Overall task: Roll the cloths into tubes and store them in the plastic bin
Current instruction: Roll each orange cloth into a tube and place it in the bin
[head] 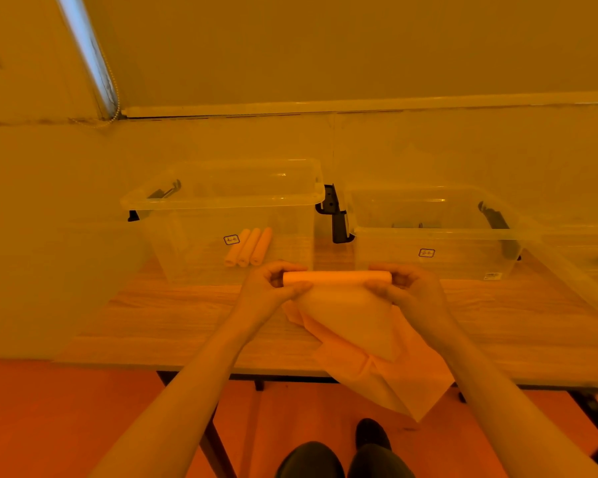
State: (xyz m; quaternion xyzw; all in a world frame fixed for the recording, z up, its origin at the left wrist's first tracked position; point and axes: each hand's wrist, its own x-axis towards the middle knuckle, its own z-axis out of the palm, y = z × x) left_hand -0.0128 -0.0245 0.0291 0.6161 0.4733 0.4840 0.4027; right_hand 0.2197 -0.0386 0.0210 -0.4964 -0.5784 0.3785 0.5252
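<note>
Here the left hand (273, 282) and right hand (406, 282) each pinch an end of the half-rolled cloth (337, 278) above the worktop (173, 319), probably keeping the tube tight before it joins the three rolls (247, 248) in the left bin (221, 201).

Two clear plastic bins sitting on the table: left bin (221, 215), right bin (432, 232). Three rolled cloths (247, 247) lying in the left one. One cloth (339, 298) being rolled; flat cloths (394, 377) underneath overlapping, count unclear. Two hands showing.
</note>
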